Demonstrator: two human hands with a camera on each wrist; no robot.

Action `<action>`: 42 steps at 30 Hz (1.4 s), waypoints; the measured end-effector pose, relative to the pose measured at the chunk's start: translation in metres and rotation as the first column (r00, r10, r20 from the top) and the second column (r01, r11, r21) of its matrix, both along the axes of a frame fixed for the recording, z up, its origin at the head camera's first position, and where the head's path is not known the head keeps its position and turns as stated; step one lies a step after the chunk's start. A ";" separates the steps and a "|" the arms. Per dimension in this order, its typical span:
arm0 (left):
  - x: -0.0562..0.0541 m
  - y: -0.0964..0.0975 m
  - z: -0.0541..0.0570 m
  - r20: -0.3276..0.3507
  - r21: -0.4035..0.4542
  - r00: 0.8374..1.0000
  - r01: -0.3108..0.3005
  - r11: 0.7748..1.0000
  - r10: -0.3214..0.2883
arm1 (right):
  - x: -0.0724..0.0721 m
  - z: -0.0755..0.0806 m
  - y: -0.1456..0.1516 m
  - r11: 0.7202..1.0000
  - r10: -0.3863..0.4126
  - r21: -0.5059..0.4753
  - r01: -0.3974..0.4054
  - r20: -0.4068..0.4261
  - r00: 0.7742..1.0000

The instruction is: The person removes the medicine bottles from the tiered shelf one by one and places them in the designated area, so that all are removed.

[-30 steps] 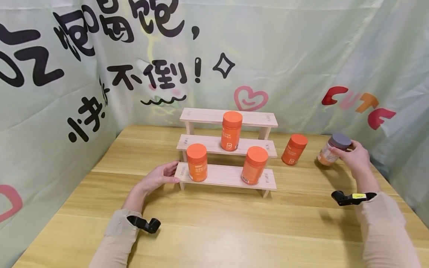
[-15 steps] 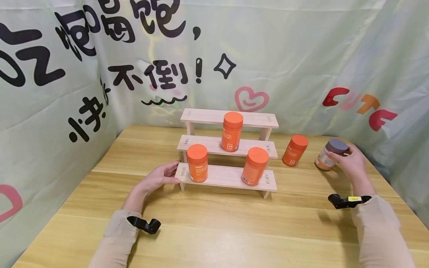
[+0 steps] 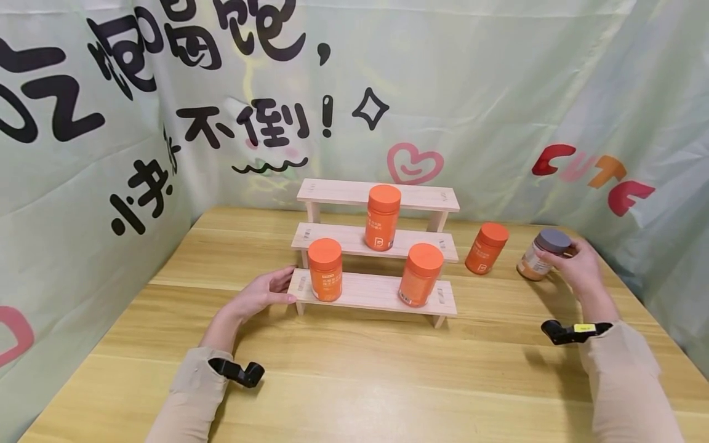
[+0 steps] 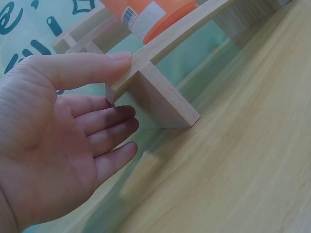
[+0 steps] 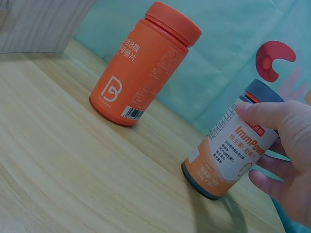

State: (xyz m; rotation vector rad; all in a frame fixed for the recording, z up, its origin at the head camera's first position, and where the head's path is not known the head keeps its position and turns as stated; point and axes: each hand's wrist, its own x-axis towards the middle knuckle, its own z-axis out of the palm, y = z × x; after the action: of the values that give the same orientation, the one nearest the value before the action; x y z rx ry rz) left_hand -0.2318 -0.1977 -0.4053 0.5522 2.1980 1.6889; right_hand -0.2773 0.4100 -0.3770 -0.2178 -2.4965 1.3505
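Grips the grey-lidded jar (image 3: 535, 262) in the right hand (image 3: 583, 268) at the far right of the table (image 3: 360, 381), with thumb and fingers curved round its upper body. Cannot tell whether lifted slightly or resting on the tabletop. Just left of it, also on the table, has a lone orange jar (image 3: 487, 249), well apart from the fingers. Farther left, pinches the left end of the wooden rack's (image 3: 368, 289) nearest, lowest step with the left hand (image 3: 263, 295), thumb on top, other fingers apart and loosely extended. Shows on that step a left orange jar (image 3: 325, 274) and a right orange jar (image 3: 421, 277), and on the middle step, farther back, a central orange jar (image 3: 382, 221).
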 end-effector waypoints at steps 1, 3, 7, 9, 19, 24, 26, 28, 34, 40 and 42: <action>0.000 0.000 0.000 0.002 0.003 1.000 0.000 1.000 0.000 | 0.004 0.004 -0.004 1.000 -0.007 -0.006 0.007 0.011 1.000; 0.000 0.001 0.000 0.003 0.005 1.000 0.002 1.000 -0.002 | 0.002 -0.001 0.002 1.000 -0.025 -0.011 0.025 0.021 0.999; 0.000 0.001 0.001 0.004 0.002 1.000 0.000 1.000 0.000 | 0.005 0.002 0.006 0.998 -0.018 -0.054 0.020 0.024 1.000; 0.000 0.001 0.000 0.002 0.000 1.000 0.001 1.000 -0.001 | 0.010 0.010 0.004 0.997 -0.004 -0.078 0.006 0.034 0.999; 0.000 0.000 0.000 -0.008 0.008 1.000 0.003 1.000 -0.003 | 0.025 0.039 0.000 0.995 0.014 -0.097 -0.015 -0.012 1.000; 0.001 0.001 0.001 -0.009 0.010 1.000 0.002 1.000 -0.002 | 0.027 0.051 -0.004 0.996 0.016 -0.084 -0.020 -0.045 0.999; 0.001 0.001 0.001 -0.010 0.008 1.000 0.001 1.000 -0.001 | 0.027 0.056 -0.006 0.997 0.020 -0.072 -0.023 -0.048 0.999; 0.001 0.001 0.000 -0.008 0.008 1.000 -0.001 1.000 0.001 | 0.027 0.061 -0.009 0.999 0.021 -0.044 -0.023 -0.038 0.999; 0.000 0.001 -0.001 -0.002 0.005 1.000 0.008 1.000 -0.008 | 0.027 0.078 -0.025 0.998 0.062 0.018 -0.063 0.029 0.998; -0.001 0.000 -0.002 -0.001 0.014 1.000 0.012 1.000 -0.012 | 0.023 0.095 -0.045 0.990 0.139 0.028 -0.140 0.048 0.989; -0.002 0.000 -0.002 -0.004 0.017 1.000 0.015 1.000 -0.015 | 0.021 0.101 -0.052 0.985 0.168 0.040 -0.170 0.043 0.985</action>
State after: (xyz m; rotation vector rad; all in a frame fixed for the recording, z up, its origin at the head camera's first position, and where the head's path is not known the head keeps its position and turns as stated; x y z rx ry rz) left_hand -0.2333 -0.1977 -0.4068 0.5753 2.1783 1.7021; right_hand -0.2563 0.3583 -0.2764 -0.0233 -2.6253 1.3648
